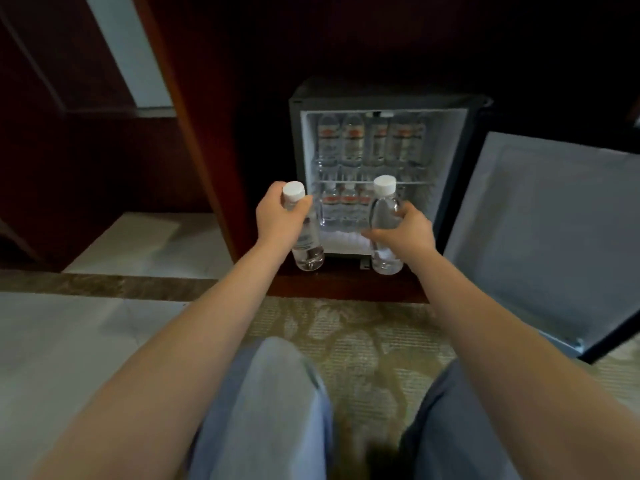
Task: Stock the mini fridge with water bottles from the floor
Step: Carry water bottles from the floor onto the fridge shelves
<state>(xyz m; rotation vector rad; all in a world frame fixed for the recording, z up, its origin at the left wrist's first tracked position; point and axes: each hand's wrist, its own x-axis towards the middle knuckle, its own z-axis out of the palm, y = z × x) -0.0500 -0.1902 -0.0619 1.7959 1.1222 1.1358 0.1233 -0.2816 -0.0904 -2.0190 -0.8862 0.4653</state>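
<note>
In front of the open fridge (297, 150), my left grip (280, 216) wraps the neck and shoulder of the left bottle (309, 245). My right grip (406, 233) clasps the right bottle (383, 209) at its waist. Both stand upright. Full, they should feel weighty, their thin plastic smooth and squeezable. The lower compartment (341, 241) lies just beyond both grips.

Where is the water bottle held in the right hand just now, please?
The water bottle is upright right of centre in the head view, held by the right hand before the open mini fridge's lower compartment, right of the other bottle.
</note>
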